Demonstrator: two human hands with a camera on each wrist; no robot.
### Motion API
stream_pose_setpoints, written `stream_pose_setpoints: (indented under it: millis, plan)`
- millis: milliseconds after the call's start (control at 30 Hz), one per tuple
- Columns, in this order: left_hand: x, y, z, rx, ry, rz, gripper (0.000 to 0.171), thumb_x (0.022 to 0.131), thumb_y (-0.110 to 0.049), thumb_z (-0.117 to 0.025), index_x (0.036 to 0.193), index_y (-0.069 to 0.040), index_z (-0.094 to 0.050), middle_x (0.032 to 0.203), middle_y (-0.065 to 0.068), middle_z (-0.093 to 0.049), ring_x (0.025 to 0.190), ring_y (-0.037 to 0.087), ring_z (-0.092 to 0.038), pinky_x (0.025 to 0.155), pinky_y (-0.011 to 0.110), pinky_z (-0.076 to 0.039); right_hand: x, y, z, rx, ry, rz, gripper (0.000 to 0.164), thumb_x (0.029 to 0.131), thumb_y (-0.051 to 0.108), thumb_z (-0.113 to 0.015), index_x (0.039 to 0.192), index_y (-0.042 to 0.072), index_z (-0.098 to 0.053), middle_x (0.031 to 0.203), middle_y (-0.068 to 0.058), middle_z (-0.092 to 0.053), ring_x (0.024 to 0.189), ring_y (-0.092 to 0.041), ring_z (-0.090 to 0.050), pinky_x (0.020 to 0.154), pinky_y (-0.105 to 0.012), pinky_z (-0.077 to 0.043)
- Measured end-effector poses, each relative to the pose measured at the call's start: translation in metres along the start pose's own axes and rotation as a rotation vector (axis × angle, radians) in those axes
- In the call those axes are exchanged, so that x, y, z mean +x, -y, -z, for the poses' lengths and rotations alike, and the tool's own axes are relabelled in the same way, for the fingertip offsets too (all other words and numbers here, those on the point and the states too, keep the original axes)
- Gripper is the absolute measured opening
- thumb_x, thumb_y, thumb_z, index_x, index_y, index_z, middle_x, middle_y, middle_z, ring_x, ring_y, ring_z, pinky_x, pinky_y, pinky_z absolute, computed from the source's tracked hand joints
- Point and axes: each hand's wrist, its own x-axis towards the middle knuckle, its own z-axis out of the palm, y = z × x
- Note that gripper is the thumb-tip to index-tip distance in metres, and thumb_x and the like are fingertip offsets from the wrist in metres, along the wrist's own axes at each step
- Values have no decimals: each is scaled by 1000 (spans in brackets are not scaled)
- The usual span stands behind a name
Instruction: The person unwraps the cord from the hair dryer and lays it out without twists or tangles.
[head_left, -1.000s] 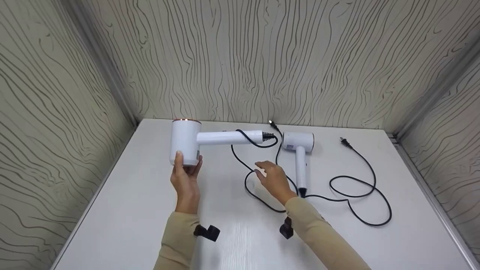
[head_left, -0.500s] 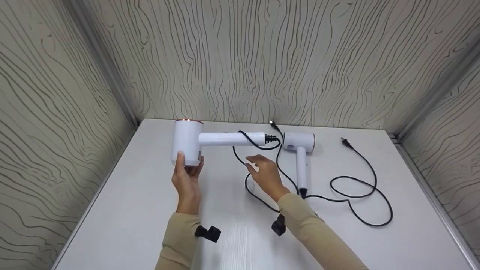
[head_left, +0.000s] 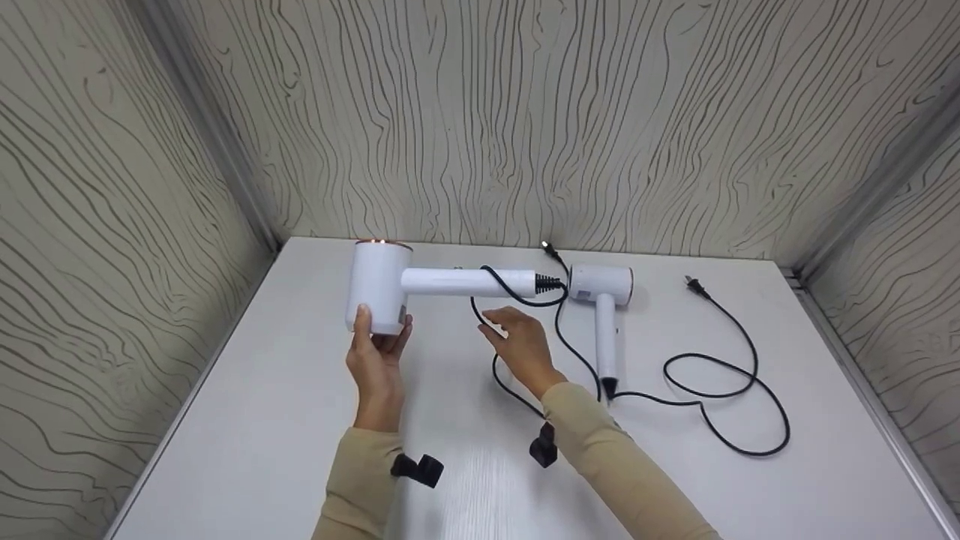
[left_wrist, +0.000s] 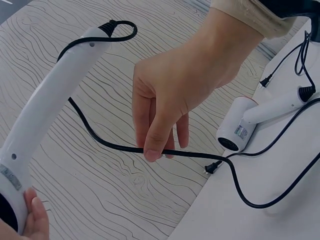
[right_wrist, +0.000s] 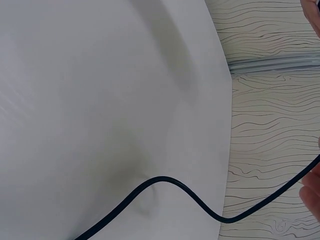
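My left hand (head_left: 377, 375) grips the barrel of a white hair dryer (head_left: 379, 285), holding it up with its handle pointing right. One loop of black cord (head_left: 517, 298) wraps round that handle near its end. My right hand (head_left: 523, 345) is just below the handle; in the left wrist view its thumb and fingers pinch the hanging cord (left_wrist: 200, 154). The right wrist view has the cord (right_wrist: 162, 179) running up to the fingertips (right_wrist: 311, 195) at the edge, the rest of the hand cut off.
A second white hair dryer (head_left: 601, 285) lies on the white table (head_left: 255, 420) to the right. Its black cord (head_left: 787, 427) loops towards a plug (head_left: 696, 286). Another plug (head_left: 550, 250) lies by the patterned back wall (head_left: 480, 120). Side walls stand left and right.
My right hand has moved left and slightly up to the hanging cord and now pinches it. The held hair dryer has shifted slightly right and down in view.
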Motion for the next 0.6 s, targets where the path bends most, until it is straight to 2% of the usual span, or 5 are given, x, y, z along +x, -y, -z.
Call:
stream_pose_setpoints:
  millis: [200, 433, 600]
  plan:
    - [1, 0, 2, -3, 8, -4, 56, 99, -44, -40, 140, -7, -36, 111, 6, -54, 88, 12, -69, 85, 22, -57, 2, -2, 1, -21, -6, -4, 9, 87, 10, -67, 95, 10, -73, 84, -2, -73, 76, -14, -68, 67, -26, -55]
    - [3, -1, 5, 12, 18, -7, 58, 98, -46, -40, 140, -6, -36, 108, 5, -55, 84, 11, -69, 83, 21, -58, 2, -11, -1, -30, -114, 78, 9, 83, 4, -71, 92, 5, -73, 83, -6, -74, 73, -16, -68, 66, -27, -57]
    - [3, -1, 6, 28, 21, -3, 57, 98, -47, -39, 139, -7, -37, 108, 5, -55, 82, 11, -68, 81, 21, -58, 5, -16, -1, -54, -146, 62, 10, 81, 4, -73, 90, 1, -73, 81, -10, -74, 70, -18, -68, 62, -30, -55]
